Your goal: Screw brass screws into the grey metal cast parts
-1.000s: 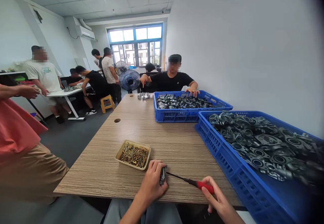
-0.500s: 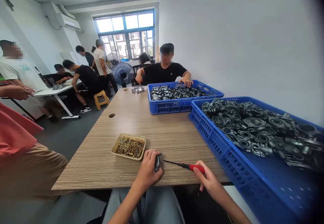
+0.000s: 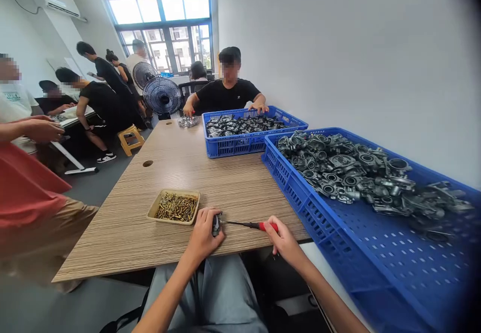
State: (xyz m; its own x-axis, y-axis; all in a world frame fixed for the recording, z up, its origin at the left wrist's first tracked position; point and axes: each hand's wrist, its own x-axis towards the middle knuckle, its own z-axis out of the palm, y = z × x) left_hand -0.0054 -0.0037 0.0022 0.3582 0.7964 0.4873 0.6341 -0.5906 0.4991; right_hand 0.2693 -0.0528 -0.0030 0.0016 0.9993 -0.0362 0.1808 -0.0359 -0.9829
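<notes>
My left hand [image 3: 205, 232] is wrapped round a small dark metal part [image 3: 217, 224] at the table's front edge. In my right hand [image 3: 281, 237] is the red handle of a screwdriver [image 3: 268, 226], its dark shaft pointing left. The shaft's tip is at the right side of the metal part; whether it touches cannot be made out. Just left of my left hand, a cream tray [image 3: 151, 212] holds many small brass-coloured pieces [image 3: 176, 206].
A large blue crate [image 3: 300, 197] of metal parts [image 3: 338, 167] stands at the right. Behind it is another blue crate [image 3: 240, 147]. A person in black [image 3: 229, 92] sits across the wooden table [image 3: 124, 232]. Someone in red [image 3: 26, 187] stands at the left.
The whole view has shifted, so the table and crates appear further left and higher. Both hands keep their holds, with the screwdriver now lying more level.
</notes>
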